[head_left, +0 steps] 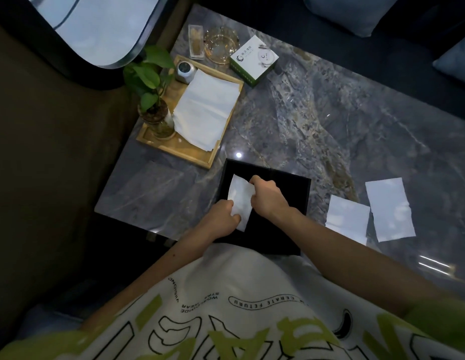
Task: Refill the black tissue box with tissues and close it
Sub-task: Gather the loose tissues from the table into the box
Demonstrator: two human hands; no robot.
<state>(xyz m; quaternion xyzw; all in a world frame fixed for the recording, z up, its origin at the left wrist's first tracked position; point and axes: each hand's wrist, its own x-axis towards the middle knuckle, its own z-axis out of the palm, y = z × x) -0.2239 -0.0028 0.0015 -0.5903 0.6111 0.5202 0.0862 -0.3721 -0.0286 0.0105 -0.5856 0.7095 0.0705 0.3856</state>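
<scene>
The black tissue box (286, 193) lies flat at the near edge of the marble table, just in front of me. A white tissue (239, 197) stands over its top. My left hand (223, 216) pinches the tissue's lower edge and my right hand (265, 196) pinches its upper right side. Whether the box is open or closed under my hands is hidden. Two loose white tissues (347, 219) (390, 209) lie on the table to the right of the box.
A wooden tray (179, 149) at the back left holds a stack of tissues (204, 110), a potted plant (153, 100) and a small metal jar (184, 70). Behind it stand a glass ashtray (221, 45) and a green-and-white box (253, 59). A dark sofa is at left.
</scene>
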